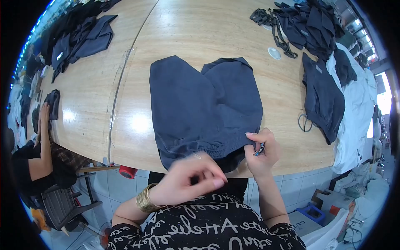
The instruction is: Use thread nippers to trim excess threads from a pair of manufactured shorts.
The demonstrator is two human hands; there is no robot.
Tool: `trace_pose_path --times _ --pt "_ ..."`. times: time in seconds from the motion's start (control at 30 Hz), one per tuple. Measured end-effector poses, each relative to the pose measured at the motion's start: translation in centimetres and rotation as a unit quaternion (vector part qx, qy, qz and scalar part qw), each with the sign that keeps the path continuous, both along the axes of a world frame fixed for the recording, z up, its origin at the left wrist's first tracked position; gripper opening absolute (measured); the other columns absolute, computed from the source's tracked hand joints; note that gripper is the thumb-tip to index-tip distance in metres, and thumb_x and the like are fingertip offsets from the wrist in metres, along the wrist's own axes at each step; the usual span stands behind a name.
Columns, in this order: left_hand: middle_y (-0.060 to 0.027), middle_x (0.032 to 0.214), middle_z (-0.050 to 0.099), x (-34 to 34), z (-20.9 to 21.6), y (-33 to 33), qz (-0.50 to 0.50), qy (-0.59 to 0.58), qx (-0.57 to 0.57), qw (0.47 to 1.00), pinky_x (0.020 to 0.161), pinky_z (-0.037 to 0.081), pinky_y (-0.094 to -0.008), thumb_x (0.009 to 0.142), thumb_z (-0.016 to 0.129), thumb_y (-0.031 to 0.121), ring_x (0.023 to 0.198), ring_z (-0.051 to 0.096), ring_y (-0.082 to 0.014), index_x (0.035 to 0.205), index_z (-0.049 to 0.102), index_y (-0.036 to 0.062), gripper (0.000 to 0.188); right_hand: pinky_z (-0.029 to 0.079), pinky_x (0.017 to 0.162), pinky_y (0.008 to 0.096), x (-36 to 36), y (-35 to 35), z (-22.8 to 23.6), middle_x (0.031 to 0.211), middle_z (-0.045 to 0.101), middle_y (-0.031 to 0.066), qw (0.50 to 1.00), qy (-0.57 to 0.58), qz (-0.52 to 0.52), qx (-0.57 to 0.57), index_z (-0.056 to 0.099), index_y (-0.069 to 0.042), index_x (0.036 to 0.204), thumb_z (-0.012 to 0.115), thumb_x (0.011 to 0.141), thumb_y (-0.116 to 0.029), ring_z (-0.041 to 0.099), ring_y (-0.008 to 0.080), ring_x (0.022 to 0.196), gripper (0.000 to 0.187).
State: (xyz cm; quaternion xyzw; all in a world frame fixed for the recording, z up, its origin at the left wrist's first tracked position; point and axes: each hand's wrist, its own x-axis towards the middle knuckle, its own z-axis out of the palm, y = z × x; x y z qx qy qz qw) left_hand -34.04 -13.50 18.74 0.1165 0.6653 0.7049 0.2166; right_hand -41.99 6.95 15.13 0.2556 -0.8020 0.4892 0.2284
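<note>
Dark grey-blue shorts [187, 100] with a gathered elastic waist lie on the table in front of me, the waistband toward my body and the legs pointing away. My right hand [264, 152] is closed on the right end of the waistband, pinching the cloth between thumb and fingers. A small dark and blue object [259, 149] shows among those fingers; its kind is unclear. Above the near edge of the waistband is my left hand [193, 175], partly blurred, its fingers curled and the thumb meeting the forefinger. Whatever lies in that pinch, if anything, is hidden.
On the light wooden table [133, 79], more dark garments [323, 91] lie at right, near a white cloth [354, 104] and a looped cord [304, 122]. Dark clothes [89, 39] lie far left. Another person's hand [44, 112] rests by folded cloth, near a chair [62, 204].
</note>
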Motion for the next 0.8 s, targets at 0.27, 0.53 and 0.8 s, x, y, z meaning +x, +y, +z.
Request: trace_pose_path --times 0.27,0.53,0.8 --pt "-0.0089 0.115 0.058 -3.1 -3.8 1.8 0.289 -0.263 0.375 0.841 0.092 0.046 -0.036 0.094 0.054 0.022 0.104 0.057 -0.0182 0.12 0.051 0.0016 0.033 0.035 0.046 0.0241 1.9 -0.3 0.5 0.062 0.049 0.0024 0.997 0.028 0.044 0.062 0.064 -0.007 0.086 0.065 0.059 0.011 0.044 0.0109 0.051 0.032" --pt "-0.009 0.109 0.061 -3.1 -2.0 -0.6 0.347 -0.138 0.247 0.894 0.089 0.048 -0.0298 0.086 0.062 0.003 0.102 0.059 -0.0161 0.115 0.054 -0.0007 0.031 0.037 0.051 0.0224 1.8 -0.7 2.6 0.068 0.05 0.0014 0.956 -0.239 0.145 0.093 0.064 -0.009 0.104 0.074 0.07 -0.003 0.045 0.0088 0.056 0.036" --pt "-0.0091 0.107 0.063 -2.8 -0.4 -0.6 0.311 -0.197 0.276 0.888 0.087 0.049 -0.0297 0.083 0.064 0.001 0.098 0.061 -0.0162 0.112 0.056 -0.0009 0.03 0.039 0.051 0.0261 0.5 -1.8 5.5 0.069 0.055 0.0035 0.969 -0.178 0.098 0.141 0.063 -0.006 0.096 0.076 0.071 -0.018 0.05 0.0117 0.057 0.031"
